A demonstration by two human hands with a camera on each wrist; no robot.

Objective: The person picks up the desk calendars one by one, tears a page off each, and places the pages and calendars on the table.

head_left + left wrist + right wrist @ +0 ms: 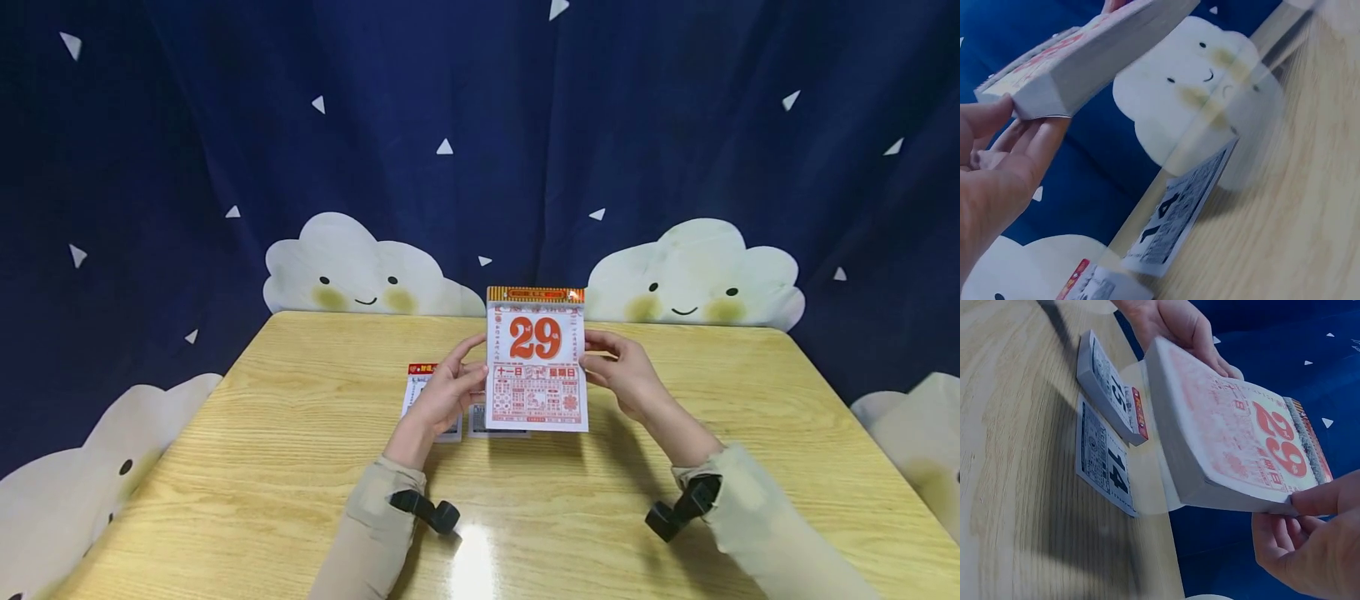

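Calendar faces person, header up, long axis steep.

head view bright | white glare on table, nearer me than my left hand | soft shadow below my right hand | wrist views dimmer, bluish

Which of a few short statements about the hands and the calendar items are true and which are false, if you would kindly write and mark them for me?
1. The left hand and the right hand both grip the pad showing 29. True.
2. The pad showing 29 lies flat on the table. False: it is held up above the table.
3. The sheet showing 14 looks thinner than the pad showing 15. True.
4. The pad showing 15 is stacked on the sheet showing 14. False: they lie side by side.
5. The large number 29 is printed in black. False: it is red.
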